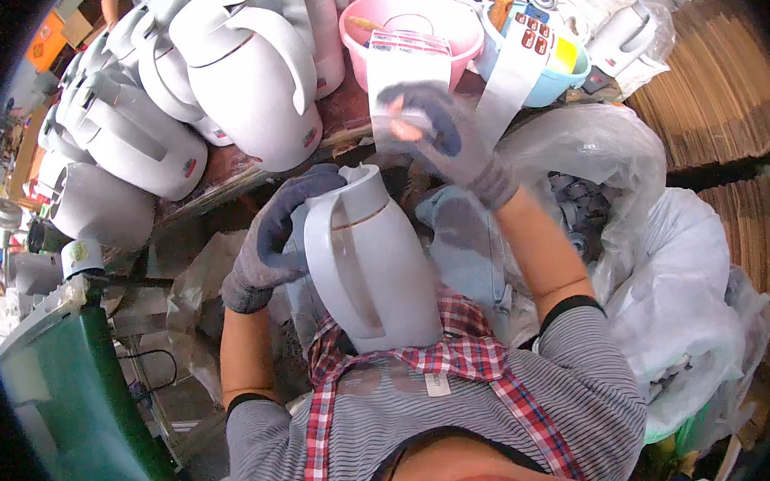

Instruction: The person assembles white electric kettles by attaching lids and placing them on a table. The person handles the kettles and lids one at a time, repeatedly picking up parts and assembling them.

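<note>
A light grey thermos jug leans upright against my lap, its handle toward the left and its neck at the top. My left hand, in a grey glove, is closed on the jug's upper part beside the handle. To the right of the jug's neck, my gloved right hand is raised in front of a hanging white sheet. Bare fingertips show through that glove. Motion blurs the hand, so I cannot make out whether anything is between its fingers.
Several similar jugs crowd the bench at the back left. A pink basin and a blue basin stand behind my right hand, with a label strip over the blue one. Plastic bags, stacked cardboard and a green panel flank me.
</note>
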Available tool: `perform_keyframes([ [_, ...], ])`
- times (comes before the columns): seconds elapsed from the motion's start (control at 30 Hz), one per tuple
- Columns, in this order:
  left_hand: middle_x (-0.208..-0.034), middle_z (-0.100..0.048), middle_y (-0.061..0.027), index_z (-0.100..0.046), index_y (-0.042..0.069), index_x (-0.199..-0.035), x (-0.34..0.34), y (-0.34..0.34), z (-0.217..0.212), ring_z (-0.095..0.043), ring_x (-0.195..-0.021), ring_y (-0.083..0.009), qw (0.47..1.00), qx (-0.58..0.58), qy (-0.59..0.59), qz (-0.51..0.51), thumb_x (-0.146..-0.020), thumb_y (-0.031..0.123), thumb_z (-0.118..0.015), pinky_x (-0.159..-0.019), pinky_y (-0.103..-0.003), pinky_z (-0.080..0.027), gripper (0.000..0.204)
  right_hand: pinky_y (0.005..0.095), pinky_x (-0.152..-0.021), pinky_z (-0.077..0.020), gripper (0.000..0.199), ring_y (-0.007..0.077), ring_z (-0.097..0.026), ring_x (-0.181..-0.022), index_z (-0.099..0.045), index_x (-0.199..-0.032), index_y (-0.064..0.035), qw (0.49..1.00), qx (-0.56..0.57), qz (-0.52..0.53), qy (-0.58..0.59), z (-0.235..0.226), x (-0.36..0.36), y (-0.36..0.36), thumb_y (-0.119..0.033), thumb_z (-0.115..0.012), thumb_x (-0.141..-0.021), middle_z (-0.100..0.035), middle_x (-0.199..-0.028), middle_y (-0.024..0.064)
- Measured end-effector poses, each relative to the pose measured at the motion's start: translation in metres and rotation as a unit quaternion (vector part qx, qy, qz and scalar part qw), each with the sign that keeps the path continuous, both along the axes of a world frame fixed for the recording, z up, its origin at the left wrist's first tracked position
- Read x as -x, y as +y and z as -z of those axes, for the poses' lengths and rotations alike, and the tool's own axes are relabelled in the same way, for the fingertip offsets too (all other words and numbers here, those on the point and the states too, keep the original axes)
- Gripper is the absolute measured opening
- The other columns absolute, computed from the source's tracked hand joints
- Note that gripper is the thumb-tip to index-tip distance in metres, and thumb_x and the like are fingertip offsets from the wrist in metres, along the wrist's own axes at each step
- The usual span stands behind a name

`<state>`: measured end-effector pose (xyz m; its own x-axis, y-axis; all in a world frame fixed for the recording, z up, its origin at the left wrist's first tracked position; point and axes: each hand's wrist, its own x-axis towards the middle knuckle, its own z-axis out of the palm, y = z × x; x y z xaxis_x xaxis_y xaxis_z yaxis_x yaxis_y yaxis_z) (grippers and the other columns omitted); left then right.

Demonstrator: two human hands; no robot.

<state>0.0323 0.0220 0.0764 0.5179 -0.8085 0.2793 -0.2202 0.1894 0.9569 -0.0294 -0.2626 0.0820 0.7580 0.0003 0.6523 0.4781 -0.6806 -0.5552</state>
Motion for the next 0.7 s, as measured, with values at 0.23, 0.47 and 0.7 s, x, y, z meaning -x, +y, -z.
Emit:
perform_keyframes([
  [0.23,-0.12,-0.062,-0.0146,-0.062,0.001,-0.119,-0.003,0.0,0.007,-0.059,-0.114,-0.0267,0.986,-0.056,-0.108,-0.115,-0.074,0.015,-0.083,-0.098,-0.038,-0.045,0.051,0.0432,-0.113,-0.0355,0.065,0.0281,-0.043,-0.136,-0.047,-0.139,-0.0116,0.839,0.521,0.158,0.0,-0.003,-0.044,-0.109,-0.02,-0.071,-0.079,-0.047,-0.143,0.0103],
  [0.47,-0.104,-0.063,-0.0112,-0.065,0.0,-0.103,-0.009,0.014,0.029,-0.06,-0.095,-0.0215,0.976,-0.037,-0.069,-0.202,-0.08,0.014,-0.077,-0.088,-0.033,-0.047,0.029,0.0439,-0.107,-0.0422,0.043,0.0315,-0.055,-0.124,-0.061,-0.13,-0.0143,0.923,0.368,0.11,0.033,-0.011,-0.027,-0.112,-0.021,-0.063,-0.088,-0.057,-0.138,0.0106],
  [0.7,-0.099,-0.066,-0.0082,-0.065,0.0,-0.103,-0.017,0.034,0.041,-0.058,-0.089,-0.0153,0.974,0.002,-0.02,-0.226,-0.089,0.02,-0.074,-0.084,-0.031,-0.048,0.026,0.0466,-0.111,-0.0366,0.061,0.0337,-0.05,-0.129,-0.049,-0.144,-0.0219,0.861,0.491,0.122,0.053,-0.026,0.001,-0.085,-0.031,-0.067,-0.086,-0.052,-0.142,0.0115],
])
